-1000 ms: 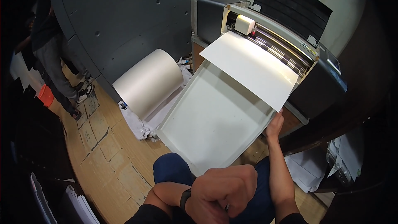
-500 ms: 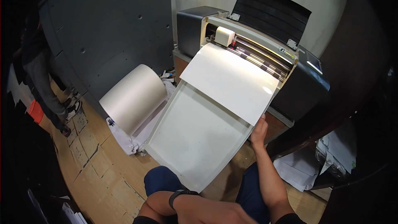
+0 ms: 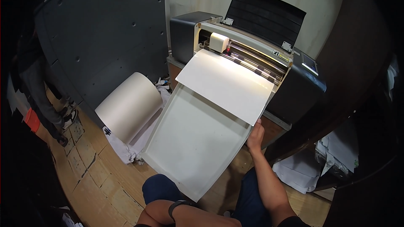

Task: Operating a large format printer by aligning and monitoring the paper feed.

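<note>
A desktop cutting plotter [image 3: 248, 50] with its black lid [image 3: 267, 14] raised stands against the wall, a white carriage [image 3: 219, 42] at the left of its rail. Out of its front comes a white sheet [image 3: 227, 84], lying over the upper part of a pale, shallow tray [image 3: 198, 134] that slopes toward me. My right hand [image 3: 255, 136] is closed round the tray's right edge, just below the sheet's near right corner. Across my lap, at the lower edge, my left hand [image 3: 206, 217] lies beyond a dark wristband [image 3: 176, 207]; its fingers are out of the picture.
Left of the tray a large white roll [image 3: 129, 106] rests on crumpled white material [image 3: 122, 149]. Behind it rises a dark grey panel [image 3: 105, 38]. Another person's legs [image 3: 42, 92] and a red bin [image 3: 31, 120] are at far left. Stacked papers [image 3: 296, 174] sit at right.
My view has shifted slightly, so the plotter appears a little lower and farther left. My left hand has sunk further below the lower edge. My right hand stays at the tray's edge.
</note>
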The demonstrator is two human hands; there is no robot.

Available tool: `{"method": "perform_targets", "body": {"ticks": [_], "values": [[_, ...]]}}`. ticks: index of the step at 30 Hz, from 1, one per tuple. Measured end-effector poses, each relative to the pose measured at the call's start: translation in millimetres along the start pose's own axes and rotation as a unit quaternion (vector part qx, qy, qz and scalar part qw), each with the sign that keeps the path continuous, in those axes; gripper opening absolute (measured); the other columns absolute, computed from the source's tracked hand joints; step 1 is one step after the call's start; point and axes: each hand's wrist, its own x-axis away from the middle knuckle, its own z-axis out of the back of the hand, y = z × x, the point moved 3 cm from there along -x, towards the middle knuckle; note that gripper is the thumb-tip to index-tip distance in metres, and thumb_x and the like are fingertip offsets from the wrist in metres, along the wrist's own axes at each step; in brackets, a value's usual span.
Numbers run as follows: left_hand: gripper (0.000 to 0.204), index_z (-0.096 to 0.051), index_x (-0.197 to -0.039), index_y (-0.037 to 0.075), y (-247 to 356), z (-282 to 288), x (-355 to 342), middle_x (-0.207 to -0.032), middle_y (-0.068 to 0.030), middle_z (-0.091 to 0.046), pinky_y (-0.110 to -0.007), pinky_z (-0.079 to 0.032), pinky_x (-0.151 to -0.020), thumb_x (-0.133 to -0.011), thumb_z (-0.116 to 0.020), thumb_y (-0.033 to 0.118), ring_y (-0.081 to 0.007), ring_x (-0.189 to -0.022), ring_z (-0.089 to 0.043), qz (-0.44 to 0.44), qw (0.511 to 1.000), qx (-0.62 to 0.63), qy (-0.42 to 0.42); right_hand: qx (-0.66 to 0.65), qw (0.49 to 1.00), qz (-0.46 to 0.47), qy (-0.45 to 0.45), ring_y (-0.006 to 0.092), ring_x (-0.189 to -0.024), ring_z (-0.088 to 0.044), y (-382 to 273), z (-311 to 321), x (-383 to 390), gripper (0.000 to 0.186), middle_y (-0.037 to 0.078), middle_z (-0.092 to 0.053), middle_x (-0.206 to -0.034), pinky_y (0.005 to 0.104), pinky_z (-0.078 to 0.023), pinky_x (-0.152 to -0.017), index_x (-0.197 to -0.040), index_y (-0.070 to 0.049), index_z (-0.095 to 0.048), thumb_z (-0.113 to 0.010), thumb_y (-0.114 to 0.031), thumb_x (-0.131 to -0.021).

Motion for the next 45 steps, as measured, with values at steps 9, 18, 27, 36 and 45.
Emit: {"method": "perform_targets", "body": {"ticks": [9,18,27,36,45], "values": [[0.040,-0.053,-0.088,0.001,-16,-1,-2,-0.071,-0.0081,-0.049,-0.032,-0.039,-0.058,-0.101,-0.052,0.038,-0.0195,-0.064,-0.047,-0.038,0.998,0.043,-0.007,0.029,0.999,-0.028,-0.035,0.0206,-0.072,-0.059,2,1,1,0.063,0.012,-0.066,-0.076,0.0373,-0.045,-0.069,-0.091,0.008,-0.063,-0.027,-0.041,-0.106],[0.048,-0.052,-0.086,0.000,-16,-1,-5,-0.070,-0.0070,-0.048,-0.033,-0.038,-0.056,-0.098,-0.052,0.047,-0.0186,-0.062,-0.045,-0.077,0.993,0.089,-0.007,-0.005,1.000,0.003,0.002,0.0191,-0.060,-0.051,3,1,0,0.060,0.013,-0.055,-0.062,0.0385,-0.040,-0.059,-0.079,0.008,-0.058,-0.031,-0.039,-0.105],[0.046,-0.058,-0.113,-0.008,-11,-4,-5,-0.094,-0.0173,-0.066,-0.033,-0.049,-0.072,-0.102,-0.049,0.036,-0.0235,-0.083,-0.063,-0.098,0.988,0.115,-0.018,-0.004,1.000,0.002,-0.006,0.0181,-0.059,-0.047,3,0,1,0.060,0.011,-0.052,-0.060,0.0390,-0.038,-0.057,-0.076,0.007,-0.056,-0.031,-0.038,-0.105],[0.039,-0.059,-0.104,-0.005,-15,-1,-3,-0.082,-0.0143,-0.064,-0.032,-0.046,-0.063,-0.102,-0.048,0.032,-0.0215,-0.072,-0.061,-0.098,0.992,0.052,-0.053,0.010,0.999,-0.015,-0.035,0.0195,-0.072,-0.062,7,3,1,0.064,0.012,-0.067,-0.077,0.0366,-0.046,-0.069,-0.090,0.009,-0.062,-0.027,-0.042,-0.106],[0.036,-0.057,-0.094,-0.003,-16,-4,-6,-0.072,-0.0115,-0.058,-0.032,-0.041,-0.056,-0.103,-0.046,0.031,-0.0190,-0.063,-0.053,-0.100,0.991,0.067,-0.056,-0.016,1.000,-0.012,-0.003,0.0198,-0.063,-0.055,3,0,1,0.062,0.012,-0.062,-0.067,0.0376,-0.043,-0.062,-0.081,0.008,-0.060,-0.029,-0.039,-0.106]]}}
